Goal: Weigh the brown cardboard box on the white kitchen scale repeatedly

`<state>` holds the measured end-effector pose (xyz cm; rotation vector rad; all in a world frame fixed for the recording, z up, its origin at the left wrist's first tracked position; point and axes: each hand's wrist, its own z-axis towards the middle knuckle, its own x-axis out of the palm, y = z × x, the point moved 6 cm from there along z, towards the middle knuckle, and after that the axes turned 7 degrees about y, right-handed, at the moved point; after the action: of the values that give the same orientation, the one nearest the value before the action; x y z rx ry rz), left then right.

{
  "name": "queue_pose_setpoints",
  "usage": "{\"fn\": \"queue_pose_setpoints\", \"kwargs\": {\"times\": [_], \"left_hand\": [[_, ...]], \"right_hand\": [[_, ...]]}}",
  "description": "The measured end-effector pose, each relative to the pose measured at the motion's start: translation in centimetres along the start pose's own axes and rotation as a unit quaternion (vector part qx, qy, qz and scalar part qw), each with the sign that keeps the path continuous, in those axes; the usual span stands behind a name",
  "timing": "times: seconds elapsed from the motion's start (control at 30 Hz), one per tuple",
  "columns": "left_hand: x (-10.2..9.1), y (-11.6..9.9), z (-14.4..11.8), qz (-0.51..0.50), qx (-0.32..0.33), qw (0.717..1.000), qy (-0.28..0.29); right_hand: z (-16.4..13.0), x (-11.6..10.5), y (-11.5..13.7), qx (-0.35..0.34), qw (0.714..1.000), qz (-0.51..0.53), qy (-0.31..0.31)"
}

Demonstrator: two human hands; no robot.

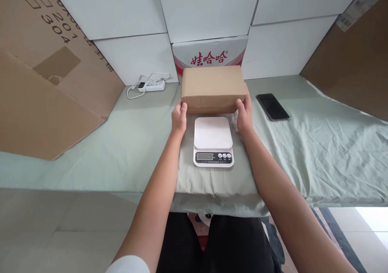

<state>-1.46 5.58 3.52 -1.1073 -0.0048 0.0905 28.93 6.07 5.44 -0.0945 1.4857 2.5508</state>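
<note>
A closed brown cardboard box (214,82) is gripped at its two near corners, just beyond the scale. My left hand (179,117) holds the left end, thumb on the front face and the other fingers hidden behind the side. At the right end my right hand (244,109) grips it the same way, fingers wrapped round the side. Between my forearms lies a white kitchen scale (213,133) with a square platform, nothing on it. Its small display looks blank, with several round buttons to the right. Whether the box touches the cloth cannot be seen.
A black phone (273,107) lies right of the box. To the left is a white power strip (151,86) with a coiled cable. White panels and a red-lettered carton (209,55) stand behind. Large cardboard sheets (60,83) flank the green cloth (136,143).
</note>
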Motion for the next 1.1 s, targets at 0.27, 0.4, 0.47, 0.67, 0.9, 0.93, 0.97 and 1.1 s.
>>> {"fn": "queue_pose_setpoints", "kwargs": {"times": [0.27,0.4,0.47,0.67,0.9,0.93,0.97,1.1], "left_hand": [[0.1,-6.4,-5.8,0.041,0.037,0.998,-0.017],[0.4,-7.1,-9.4,0.033,0.010,0.999,-0.001],[0.4,-7.3,-11.0,0.022,-0.004,1.000,0.005],[0.5,-8.0,-13.4,0.008,-0.030,0.999,0.017],[0.1,-8.4,-13.3,0.017,-0.017,1.000,-0.009],[0.2,-8.5,-13.3,0.016,-0.010,1.000,-0.009],[0.2,-8.6,-13.3,0.013,-0.004,1.000,-0.006],[0.3,-8.6,-12.6,-0.005,0.009,1.000,-0.009]], "right_hand": [[-5.5,-1.2,6.3,-0.036,0.998,-0.018,-0.038],[-9.4,-2.5,6.7,-0.031,0.997,-0.030,-0.071],[-11.0,-2.9,6.8,-0.028,0.997,-0.029,-0.072],[-13.1,-3.1,7.3,-0.011,0.997,-0.030,-0.066],[-13.4,-3.8,6.9,-0.004,0.996,-0.033,-0.081],[-13.4,-3.8,7.0,-0.006,0.996,-0.038,-0.077],[-13.3,-3.7,7.2,-0.008,0.997,-0.043,-0.070],[-12.1,-3.5,8.5,-0.036,0.997,-0.040,-0.057]]}}
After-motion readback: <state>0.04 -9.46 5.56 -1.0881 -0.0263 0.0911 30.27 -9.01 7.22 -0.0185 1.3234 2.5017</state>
